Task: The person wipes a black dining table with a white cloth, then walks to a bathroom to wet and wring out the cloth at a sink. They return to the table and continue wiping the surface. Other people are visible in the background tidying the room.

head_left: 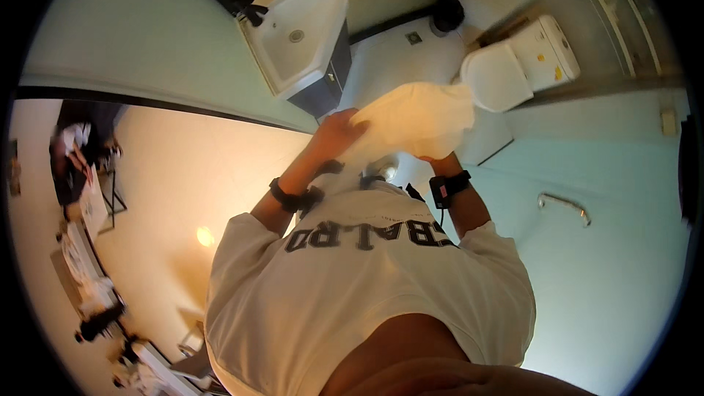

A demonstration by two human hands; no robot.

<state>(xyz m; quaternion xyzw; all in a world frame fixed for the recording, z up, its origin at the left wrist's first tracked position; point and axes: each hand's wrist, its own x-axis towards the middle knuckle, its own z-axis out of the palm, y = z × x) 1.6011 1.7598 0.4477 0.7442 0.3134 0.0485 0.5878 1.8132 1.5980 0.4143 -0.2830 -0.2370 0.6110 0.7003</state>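
A limp, cream-white sheet (414,119), either a thin bag or a cloth, is spread between my two hands in front of my chest. The fingers of my left hand (339,132) are closed on its left edge. On its lower right side is my right hand (440,164), gripping it from underneath, with most of the fingers hidden behind the material. Each wrist wears a dark band, and the right one carries a small black box (440,192) with a cable.
Ahead to the left is a white corner sink (299,33) with a black tap (249,9) above a grey cabinet. A white toilet (499,77) stands ahead to the right, near a black bin (446,15). A metal grab handle (565,205) is on the right wall. Beyond the doorway at left, a person sits.
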